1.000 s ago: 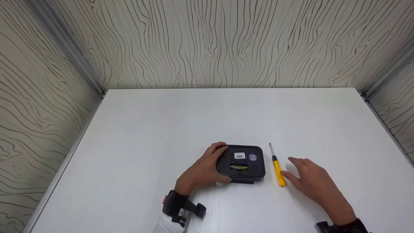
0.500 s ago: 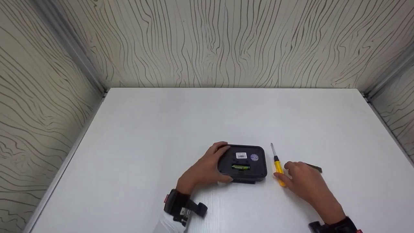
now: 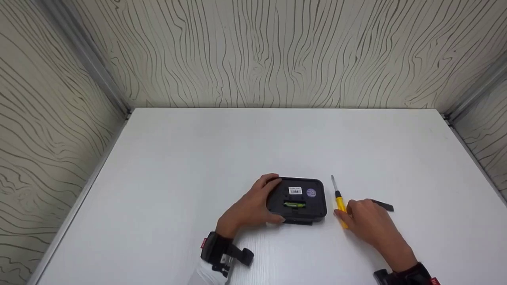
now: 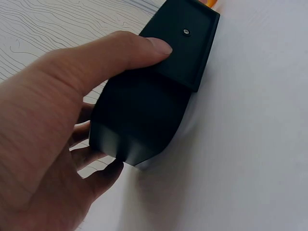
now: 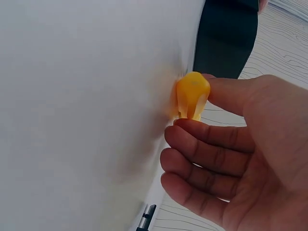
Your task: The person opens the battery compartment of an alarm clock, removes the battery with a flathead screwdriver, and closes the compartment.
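Note:
A black, rounded rectangular battery device (image 3: 303,198) lies on the white table, its back up with a white barcode label and a round purple sticker. In its uncovered compartment sits a green battery (image 3: 294,204). My left hand (image 3: 251,204) grips the device's left end, thumb on the near side and fingers on the far side. To the right lies a screwdriver (image 3: 340,202) with a yellow handle, its metal tip pointing away. My right hand (image 3: 368,219) pinches that handle between thumb and fingers; the right wrist view shows the handle's butt end (image 5: 193,89).
A flat dark strip (image 3: 382,205) lies on the table (image 3: 218,150) just beyond my right hand, partly hidden by it. Wood-grain patterned panels (image 3: 253,55) stand along the table's back and sides.
My right hand has moved left and its fingers have come together on the screwdriver's handle. The dark strip behind it has come into view. My left hand stays on the device.

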`<state>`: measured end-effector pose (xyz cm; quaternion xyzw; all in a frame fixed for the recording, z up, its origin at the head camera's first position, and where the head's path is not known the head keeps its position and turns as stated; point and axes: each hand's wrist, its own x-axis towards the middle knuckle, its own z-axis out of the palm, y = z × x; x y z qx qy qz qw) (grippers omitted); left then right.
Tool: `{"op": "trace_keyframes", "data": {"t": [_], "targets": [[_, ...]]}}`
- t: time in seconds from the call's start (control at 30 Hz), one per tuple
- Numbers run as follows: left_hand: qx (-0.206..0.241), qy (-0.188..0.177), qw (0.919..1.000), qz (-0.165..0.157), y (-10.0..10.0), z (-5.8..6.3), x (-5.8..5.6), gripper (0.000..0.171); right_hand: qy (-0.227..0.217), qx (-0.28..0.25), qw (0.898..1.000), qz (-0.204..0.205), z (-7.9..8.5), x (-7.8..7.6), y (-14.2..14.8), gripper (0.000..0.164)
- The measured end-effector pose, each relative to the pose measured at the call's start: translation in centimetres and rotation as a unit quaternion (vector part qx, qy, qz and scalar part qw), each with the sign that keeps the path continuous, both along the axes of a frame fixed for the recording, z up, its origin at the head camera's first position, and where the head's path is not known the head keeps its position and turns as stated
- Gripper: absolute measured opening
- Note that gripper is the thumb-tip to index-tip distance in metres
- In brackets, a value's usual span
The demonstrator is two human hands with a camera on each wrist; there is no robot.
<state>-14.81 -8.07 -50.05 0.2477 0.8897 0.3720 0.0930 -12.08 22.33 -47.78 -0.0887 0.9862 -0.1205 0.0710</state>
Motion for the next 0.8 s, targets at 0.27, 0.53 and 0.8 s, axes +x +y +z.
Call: {"op": "trace_keyframes", "data": {"t": [0.27,0.53,0.8], "targets": [[0.001,-0.005,1.0,0.0,0.02,0.11,0.03,0.097,0.008,-0.001,1.0,0.002,-0.17,-0.15,0.12,0.027],[0.006,-0.012,0.9999,0.002,0.0,0.12,0.03,0.097,0.002,-0.009,1.0,-0.007,-0.05,-0.04,0.24,0.022],[0.01,-0.015,0.9998,0.001,-0.04,0.08,0.06,0.096,0.009,0.004,1.0,-0.005,0.38,-0.05,0.66,0.022]]}}
